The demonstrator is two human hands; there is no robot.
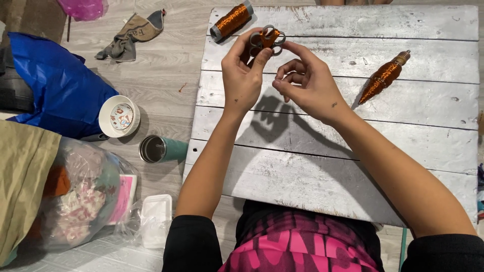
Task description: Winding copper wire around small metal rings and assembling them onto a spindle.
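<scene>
Above the far edge of the whitewashed plank bench [327, 151], we are pinching a small looped metal-wire flower [267, 39] in our left hand [243, 75], steadying it while our right hand [307, 83], fingers curled, is drawing copper thread.

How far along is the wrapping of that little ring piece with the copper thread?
Done: one ring of the ring cluster already looks covered in copper thread. In hand: the left hand holds the cluster up while the right hand pinches beside it, apparently pulling thread, too fine to see. Left: the other rings show bare grey; two thread spools lie on the board.
</scene>
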